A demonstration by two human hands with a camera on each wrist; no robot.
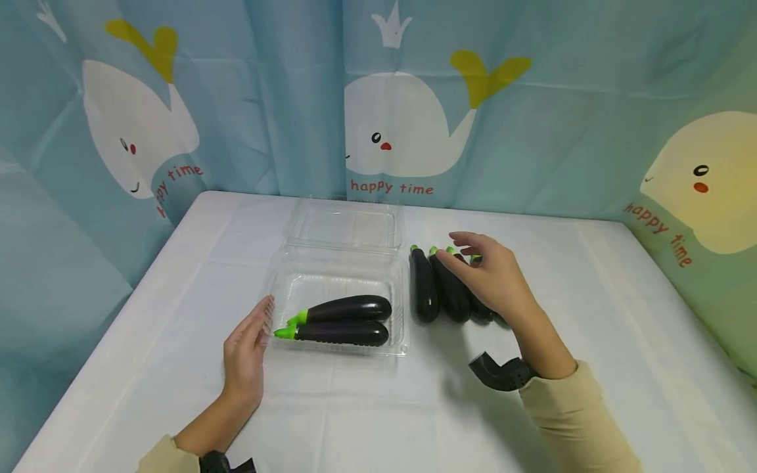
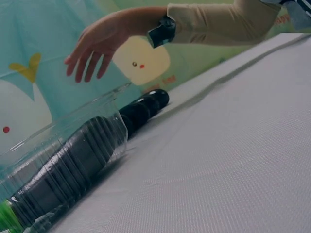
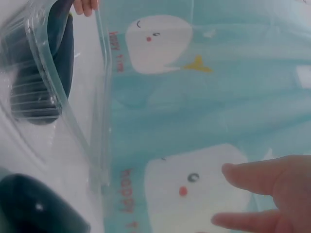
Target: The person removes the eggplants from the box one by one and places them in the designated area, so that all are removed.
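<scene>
A clear plastic clamshell box (image 1: 331, 284) lies on the table with its lid (image 1: 344, 226) folded back. Two dark eggplants with green stems, an upper one (image 1: 351, 307) and a lower one (image 1: 345, 333), lie side by side in its front part. My left hand (image 1: 244, 358) rests against the box's left side, fingers extended. To the right of the box, several more eggplants (image 1: 424, 286) lie in a row. Above that row hovers my right hand (image 1: 497, 276), fingers spread and holding nothing; it partly hides some of them in the head view. In the left wrist view the right hand (image 2: 99, 41) is raised clear of the table.
A white cloth covers the table (image 1: 591, 315). Behind it and at both sides hangs a blue-green curtain (image 1: 284, 98) printed with whales. The open lid reaches close to the table's back edge. A black strap device (image 1: 503, 372) sits on the right wrist.
</scene>
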